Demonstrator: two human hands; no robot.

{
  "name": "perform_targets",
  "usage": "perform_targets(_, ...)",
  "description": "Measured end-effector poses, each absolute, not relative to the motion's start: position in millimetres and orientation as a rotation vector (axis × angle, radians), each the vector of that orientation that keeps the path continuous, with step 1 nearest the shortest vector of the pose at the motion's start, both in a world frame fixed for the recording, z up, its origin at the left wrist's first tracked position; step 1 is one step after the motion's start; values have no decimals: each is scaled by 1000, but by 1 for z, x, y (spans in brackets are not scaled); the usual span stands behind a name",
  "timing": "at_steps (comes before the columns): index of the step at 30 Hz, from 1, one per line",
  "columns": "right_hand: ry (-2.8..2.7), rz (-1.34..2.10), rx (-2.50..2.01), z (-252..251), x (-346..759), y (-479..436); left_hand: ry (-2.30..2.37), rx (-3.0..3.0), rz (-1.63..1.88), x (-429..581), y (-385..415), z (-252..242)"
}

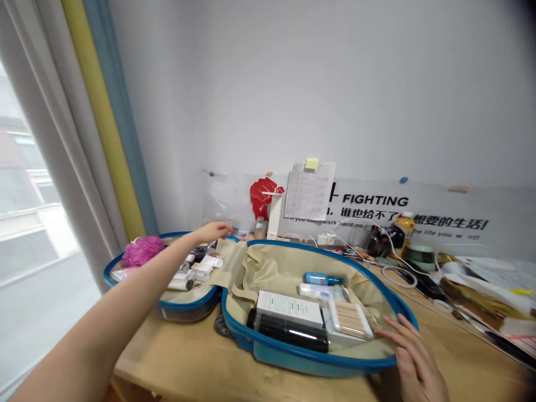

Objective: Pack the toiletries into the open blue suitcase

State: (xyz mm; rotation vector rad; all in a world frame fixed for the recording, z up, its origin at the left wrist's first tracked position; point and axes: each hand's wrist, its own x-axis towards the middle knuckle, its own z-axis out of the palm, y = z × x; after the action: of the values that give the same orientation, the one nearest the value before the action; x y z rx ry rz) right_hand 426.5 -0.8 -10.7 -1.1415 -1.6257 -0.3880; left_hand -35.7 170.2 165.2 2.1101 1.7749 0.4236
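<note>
A small blue suitcase lies open on a wooden desk, both halves lined in beige. My left hand stretches over the far left half, fingers extended and close together, above small tubes and bottles; whether it holds anything is unclear. My right hand lies flat with spread fingers on the near right rim of the right half. That half holds a white box, a black bottle, a clear box of cotton swabs and a blue tube.
A pink bath puff sits in the left half. Cables, a yellow-capped bottle, a bowl and magazines clutter the desk's right side. Curtains and a window stand at the left, a wall with papers behind.
</note>
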Motion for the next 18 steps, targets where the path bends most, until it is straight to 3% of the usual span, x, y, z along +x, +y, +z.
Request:
perform_targets(7, -1641, -389, -1117, -12, 428, 1, 2344, 2021, 224, -168, 138, 122)
perform_targets(18, -1630, -388, -1128, -12, 428, 1, 2400, 2194, -8, -185, 154, 91)
